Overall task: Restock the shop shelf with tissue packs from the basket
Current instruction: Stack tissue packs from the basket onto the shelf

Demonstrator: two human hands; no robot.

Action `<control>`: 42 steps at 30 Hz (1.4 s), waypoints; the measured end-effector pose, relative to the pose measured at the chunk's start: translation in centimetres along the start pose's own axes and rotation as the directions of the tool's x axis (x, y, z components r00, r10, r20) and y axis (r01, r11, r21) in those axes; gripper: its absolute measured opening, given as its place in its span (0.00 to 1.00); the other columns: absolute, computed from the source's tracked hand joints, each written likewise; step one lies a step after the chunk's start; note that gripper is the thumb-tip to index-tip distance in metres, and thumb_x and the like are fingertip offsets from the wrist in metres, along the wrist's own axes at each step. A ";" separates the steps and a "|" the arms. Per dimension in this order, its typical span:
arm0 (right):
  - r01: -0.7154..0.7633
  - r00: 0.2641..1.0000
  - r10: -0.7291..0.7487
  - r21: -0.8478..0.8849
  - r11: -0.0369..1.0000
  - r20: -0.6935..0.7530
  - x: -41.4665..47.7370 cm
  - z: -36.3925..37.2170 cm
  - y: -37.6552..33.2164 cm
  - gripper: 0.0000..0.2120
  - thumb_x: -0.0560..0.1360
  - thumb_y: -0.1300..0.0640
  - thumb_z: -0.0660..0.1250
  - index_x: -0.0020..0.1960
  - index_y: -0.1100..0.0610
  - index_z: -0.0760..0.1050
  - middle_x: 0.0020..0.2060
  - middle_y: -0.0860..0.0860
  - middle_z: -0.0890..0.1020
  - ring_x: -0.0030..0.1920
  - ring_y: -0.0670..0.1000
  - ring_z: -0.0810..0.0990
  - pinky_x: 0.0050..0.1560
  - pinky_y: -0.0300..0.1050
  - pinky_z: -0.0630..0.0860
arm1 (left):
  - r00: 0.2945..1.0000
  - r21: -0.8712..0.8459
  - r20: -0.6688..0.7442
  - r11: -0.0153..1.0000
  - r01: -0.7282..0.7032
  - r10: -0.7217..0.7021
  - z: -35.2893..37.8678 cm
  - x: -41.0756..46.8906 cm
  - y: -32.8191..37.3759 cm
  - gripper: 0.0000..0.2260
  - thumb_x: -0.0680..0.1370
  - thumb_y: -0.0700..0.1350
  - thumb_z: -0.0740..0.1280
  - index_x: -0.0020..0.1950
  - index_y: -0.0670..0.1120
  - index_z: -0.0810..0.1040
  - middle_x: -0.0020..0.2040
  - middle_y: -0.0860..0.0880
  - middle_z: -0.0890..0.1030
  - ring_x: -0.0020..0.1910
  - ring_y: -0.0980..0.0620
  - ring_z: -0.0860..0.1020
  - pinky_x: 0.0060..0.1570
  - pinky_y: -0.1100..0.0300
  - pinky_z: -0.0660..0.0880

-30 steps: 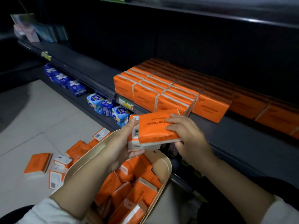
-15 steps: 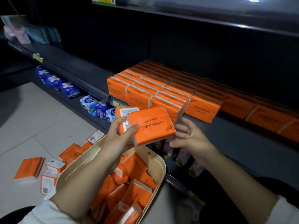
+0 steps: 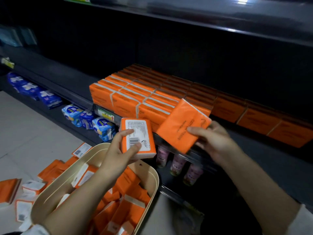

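The left hand (image 3: pixel 118 150) is gripping a labelled pack (image 3: pixel 135 133), with thumb and fingers curled round its edges, directly above the basket (image 3: pixel 149 172) of loose packs (image 3: pixel 128 212). Just to its right, the right hand (image 3: pixel 215 141) is pinching a tilted orange pack (image 3: pixel 179 122) by its near corner. Beyond both hands, stacked packs (image 3: pixel 135 99) are standing in rows on the shelf (image 3: pixel 279 163).
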State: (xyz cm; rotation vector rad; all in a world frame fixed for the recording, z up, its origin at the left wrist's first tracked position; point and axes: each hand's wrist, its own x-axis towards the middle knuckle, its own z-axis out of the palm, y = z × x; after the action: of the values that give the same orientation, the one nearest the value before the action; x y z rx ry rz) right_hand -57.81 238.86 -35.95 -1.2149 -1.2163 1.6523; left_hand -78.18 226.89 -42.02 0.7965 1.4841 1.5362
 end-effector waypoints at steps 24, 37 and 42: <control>0.257 0.849 -0.513 -0.948 0.188 0.128 11.1 -0.5 0.1 0.25 0.69 0.60 0.73 0.66 0.55 0.73 0.60 0.52 0.74 0.63 0.55 0.67 0.64 0.44 0.63 | 0.970 0.390 0.172 0.892 -0.229 0.173 -0.7 1.2 -1.1 0.23 0.73 0.44 0.72 0.57 0.69 0.69 0.58 0.53 0.78 0.54 0.56 0.79 0.56 0.57 0.76; 0.465 0.786 -0.604 -0.771 0.435 0.133 5.8 3.2 -1.6 0.16 0.72 0.54 0.72 0.58 0.55 0.78 0.50 0.51 0.78 0.47 0.47 0.76 0.47 0.28 0.67 | 0.895 0.711 0.191 0.571 -0.409 0.403 -2.0 0.4 -0.2 0.28 0.73 0.45 0.70 0.69 0.55 0.63 0.56 0.57 0.73 0.53 0.57 0.74 0.46 0.72 0.66; 0.236 0.969 -0.143 -0.570 0.787 0.203 1.9 6.7 0.1 0.12 0.77 0.47 0.63 0.42 0.54 0.77 0.32 0.50 0.78 0.31 0.47 0.77 0.38 0.47 0.78 | 0.732 0.795 0.332 0.241 -0.557 0.595 -2.7 0.3 0.2 0.23 0.70 0.38 0.63 0.64 0.51 0.68 0.57 0.51 0.76 0.54 0.51 0.73 0.53 0.63 0.65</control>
State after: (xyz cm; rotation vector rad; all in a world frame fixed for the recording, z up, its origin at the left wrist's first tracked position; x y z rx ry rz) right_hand -64.76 238.89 -35.82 -1.2790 -1.9853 1.2587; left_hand -80.72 225.93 -42.10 2.1671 2.1662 1.1399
